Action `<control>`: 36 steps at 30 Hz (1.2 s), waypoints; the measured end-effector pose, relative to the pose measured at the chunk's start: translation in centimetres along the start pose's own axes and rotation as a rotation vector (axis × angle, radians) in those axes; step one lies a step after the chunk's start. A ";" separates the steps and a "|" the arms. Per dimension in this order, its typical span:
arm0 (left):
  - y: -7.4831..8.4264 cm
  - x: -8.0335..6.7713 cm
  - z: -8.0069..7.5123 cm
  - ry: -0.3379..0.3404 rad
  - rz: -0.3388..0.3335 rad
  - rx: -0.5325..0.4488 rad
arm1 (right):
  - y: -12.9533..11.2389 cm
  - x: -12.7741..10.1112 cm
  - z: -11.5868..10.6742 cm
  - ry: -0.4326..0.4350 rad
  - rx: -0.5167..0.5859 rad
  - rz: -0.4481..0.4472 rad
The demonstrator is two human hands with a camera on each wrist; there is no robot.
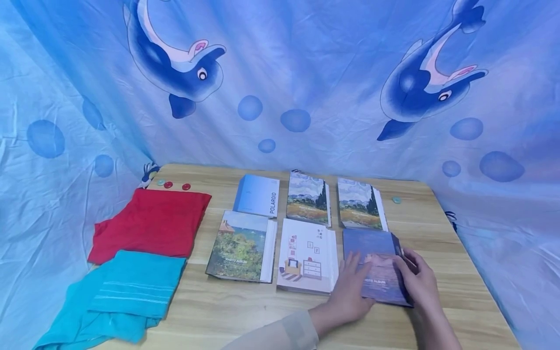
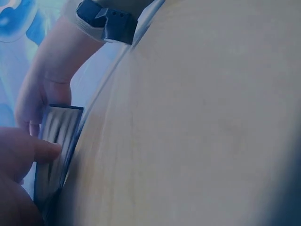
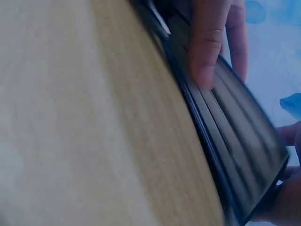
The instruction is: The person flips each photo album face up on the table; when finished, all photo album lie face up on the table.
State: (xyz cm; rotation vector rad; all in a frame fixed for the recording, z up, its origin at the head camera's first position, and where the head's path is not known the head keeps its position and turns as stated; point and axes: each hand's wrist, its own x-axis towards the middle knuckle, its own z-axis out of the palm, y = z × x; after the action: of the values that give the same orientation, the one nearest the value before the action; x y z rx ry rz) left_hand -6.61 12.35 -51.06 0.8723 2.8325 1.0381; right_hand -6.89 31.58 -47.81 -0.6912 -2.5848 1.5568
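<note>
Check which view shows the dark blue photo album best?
Head view: the dark blue photo album lies flat on the wooden table, cover visible, left hand on it, right hand at its right edge. Left wrist shows only a blurred end; right wrist only its page edges, close up.

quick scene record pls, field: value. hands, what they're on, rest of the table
left hand: left hand lies flat, fingers straight, on the cover of the dark blue photo album
right hand: right hand has a grip on that album's right edge, fingers curled round it
album state: closed, lying on the wooden table, front right of six
other albums: blue POLAROID album; two wheat-field albums; garden-scene album; white room-drawing album
cloths: red cloth; teal cloth, left side
</note>
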 end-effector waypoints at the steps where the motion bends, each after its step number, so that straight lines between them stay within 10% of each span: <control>1: 0.1 -0.1 0.0 0.000 -0.009 -0.024 | 0.0 0.0 0.0 0.010 0.027 0.018; 12: 0.5 -0.3 -0.4 0.000 -0.016 -0.025 | -0.1 0.7 -1.1 0.053 0.307 0.106; 26: 0.1 0.3 -0.2 -0.023 0.010 -0.367 | -1.9 -0.2 -2.4 -0.168 0.745 -0.020; 36: 0.3 0.3 -1.7 -0.022 0.085 -0.445 | -3.1 -1.0 -1.1 -0.248 0.785 -0.124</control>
State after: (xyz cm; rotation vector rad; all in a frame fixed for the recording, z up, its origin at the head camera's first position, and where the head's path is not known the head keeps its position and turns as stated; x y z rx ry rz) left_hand -7.04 11.67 -49.50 0.9466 2.4080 1.5702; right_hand -6.82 30.90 -44.48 -0.2600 -1.8058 2.4690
